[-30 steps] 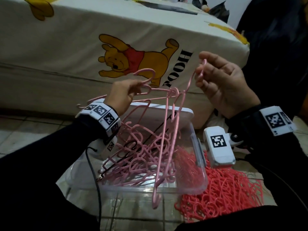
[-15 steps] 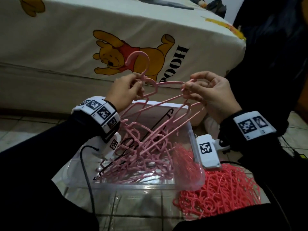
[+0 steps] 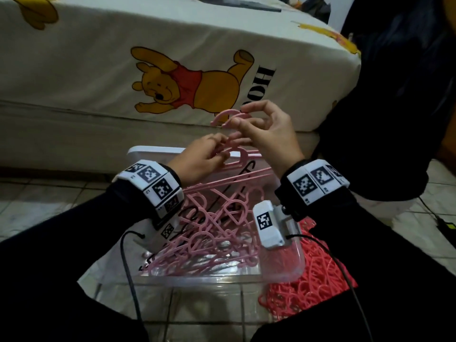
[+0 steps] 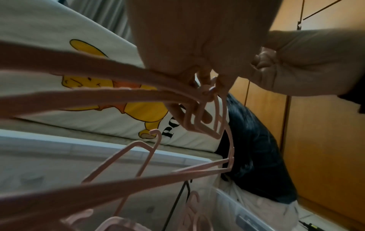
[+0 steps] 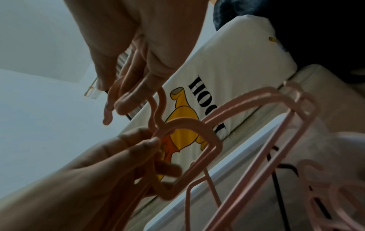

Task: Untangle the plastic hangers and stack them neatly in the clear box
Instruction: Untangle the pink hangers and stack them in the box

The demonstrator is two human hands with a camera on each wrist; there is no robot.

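Observation:
Two pink plastic hangers are held together above the clear box. My left hand grips their necks just below the hooks; the left wrist view shows those fingers curled round the necks. My right hand pinches the two hooks at the top, and in the right wrist view the hooks lie across its fingers. A tangle of pink hangers lies in the box under my wrists. One black hanger sits among them.
A heap of red hangers lies on the tiled floor right of the box. A bed with a Pooh-print sheet stands close behind the box. Dark fabric fills the right side. A black cable runs at far right.
My right hand has moved left and closer to the left hand and now holds the hooks. The hangers' far ends, lifted and spread wide before, have swung down over the box.

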